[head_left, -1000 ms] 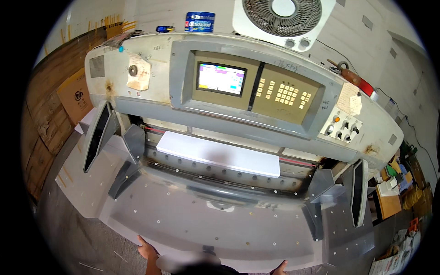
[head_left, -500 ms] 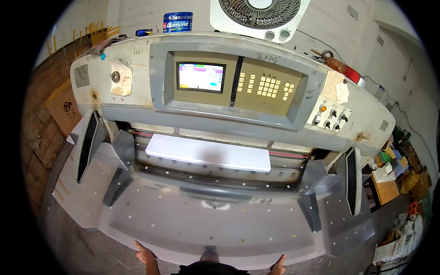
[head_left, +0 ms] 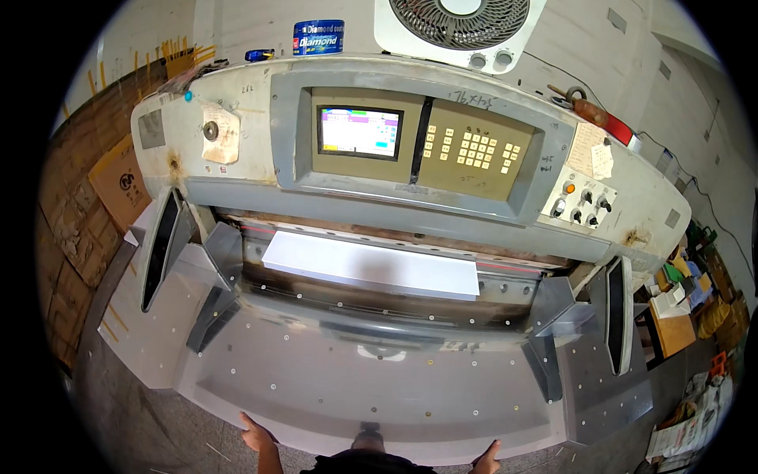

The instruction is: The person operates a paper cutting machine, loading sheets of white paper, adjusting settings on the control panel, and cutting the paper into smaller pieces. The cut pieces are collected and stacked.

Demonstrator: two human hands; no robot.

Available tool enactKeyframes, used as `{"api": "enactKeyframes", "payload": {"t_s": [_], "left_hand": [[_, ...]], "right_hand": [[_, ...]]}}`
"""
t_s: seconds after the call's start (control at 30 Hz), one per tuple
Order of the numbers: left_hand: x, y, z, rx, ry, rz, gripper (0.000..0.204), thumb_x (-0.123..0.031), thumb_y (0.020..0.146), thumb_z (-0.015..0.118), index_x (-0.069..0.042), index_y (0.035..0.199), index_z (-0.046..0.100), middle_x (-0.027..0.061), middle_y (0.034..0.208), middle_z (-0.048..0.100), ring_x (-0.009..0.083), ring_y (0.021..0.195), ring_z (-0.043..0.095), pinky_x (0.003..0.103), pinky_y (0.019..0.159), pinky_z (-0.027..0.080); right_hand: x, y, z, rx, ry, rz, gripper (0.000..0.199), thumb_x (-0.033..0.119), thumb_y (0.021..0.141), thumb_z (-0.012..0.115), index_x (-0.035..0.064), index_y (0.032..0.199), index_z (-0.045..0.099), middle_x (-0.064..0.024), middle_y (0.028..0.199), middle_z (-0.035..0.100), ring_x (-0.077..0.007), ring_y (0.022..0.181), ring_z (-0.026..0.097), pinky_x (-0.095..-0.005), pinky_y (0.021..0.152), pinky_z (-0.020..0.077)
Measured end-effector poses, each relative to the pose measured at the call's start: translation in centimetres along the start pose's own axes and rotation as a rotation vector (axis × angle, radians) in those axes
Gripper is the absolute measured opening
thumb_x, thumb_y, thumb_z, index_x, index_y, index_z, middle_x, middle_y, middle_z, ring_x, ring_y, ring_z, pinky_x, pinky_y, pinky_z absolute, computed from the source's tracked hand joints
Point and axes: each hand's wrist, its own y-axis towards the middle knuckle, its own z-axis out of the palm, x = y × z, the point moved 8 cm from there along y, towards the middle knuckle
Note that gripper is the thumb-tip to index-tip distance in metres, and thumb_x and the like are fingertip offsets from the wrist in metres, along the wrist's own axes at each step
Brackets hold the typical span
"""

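In the head view, a person stands at a broad grey machine with both hands at the near rim of its desk (head_left: pixel 324 375), and a long white stack (head_left: pixel 312 254), apparently of paper, lies straight ahead, well apart from either hand. The stack sits across the far side of the desk, in the recess beneath the machine's lit screen (head_left: pixel 359 133) and keypad (head_left: pixel 472 150), with a red line (head_left: pixel 509 268) showing past each end. Its long axis runs left to right, roughly along the rim where the hands are, its right end dipping slightly lower in the tilted, curved view. The left hand (head_left: pixel 258 436) lines up roughly with the stack's left end, the right hand (head_left: pixel 486 458) with its right end; the two appear about equally far off, and neither is clearly nearer. The bare desk top stretches between hands and stack, flanked by upright side guards (head_left: pixel 617 316). Each hand shows an extended digit, with nothing visible in its grasp; the other fingers are hidden, so whether they are spread or curled cannot be told.
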Motion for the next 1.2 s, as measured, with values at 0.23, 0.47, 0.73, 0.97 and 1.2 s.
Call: {"api": "enactKeyframes", "payload": {"t_s": [0.23,0.47,0.73,0.97,1.2], "left_hand": [[0.7,0.7,0.9,0.060,-0.011,-0.059,0.092,-0.075,0.074,0.046,0.014,0.095,0.055,0.0280,0.089,0.062,0.0404,0.084,0.062,0.047,0.077,0.048],[-0.7,-0.4,-0.4,0.033,0.076,-0.096,0.090,-0.072,0.077,0.045,0.013,0.109,0.047,0.0292,0.111,0.053,0.0388,0.098,0.058,0.045,0.082,0.047],[-1.1,-1.3,-1.2,-0.106,0.083,-0.091,0.072,-0.058,0.078,0.058,0.008,0.110,0.053,0.0272,0.106,0.058,0.0372,0.099,0.057,0.048,0.088,0.044],[-2.7,-2.0,-1.7,0.009,-0.010,0.065,0.094,-0.068,0.076,0.052,0.008,0.129,0.036,0.0306,0.121,0.049,0.0411,0.109,0.051,0.047,0.096,0.039],[-2.7,-2.6,-2.1,0.061,-0.022,-0.024,0.093,-0.070,0.077,0.048,0.006,0.130,0.035,0.0297,0.121,0.049,0.0420,0.108,0.051,0.047,0.094,0.040]], "right_hand": [[9.6,-3.6,-5.8,-0.201,-0.610,-0.480,0.065,0.063,0.077,0.054,-0.0009,0.089,0.060,-0.0142,0.071,0.059,-0.0257,0.063,0.054,-0.0437,0.061,0.0454],[32.4,-14.9,-6.1,-0.102,-0.139,-1.189,0.036,0.012,0.079,0.062,-0.0061,0.109,0.056,-0.0261,0.123,0.047,-0.0365,0.113,0.047,-0.0407,0.089,0.0398],[60.4,-34.1,-1.3,0.401,0.374,-1.704,0.023,0.010,0.079,0.060,-0.0007,0.099,0.060,-0.0139,0.134,0.045,-0.0261,0.087,0.062,-0.0312,0.067,0.0520],[71.7,-42.8,-0.9,0.197,0.159,-1.961,0.027,0.017,0.077,0.059,0.0000,0.098,0.055,-0.0119,0.140,0.038,-0.0340,0.089,0.060,-0.0437,0.073,0.0503],[72.8,-43.0,0.4,0.150,0.077,-1.938,0.025,0.018,0.077,0.060,0.0017,0.094,0.055,-0.0111,0.141,0.036,-0.0314,0.088,0.061,-0.0427,0.072,0.0508]]}}
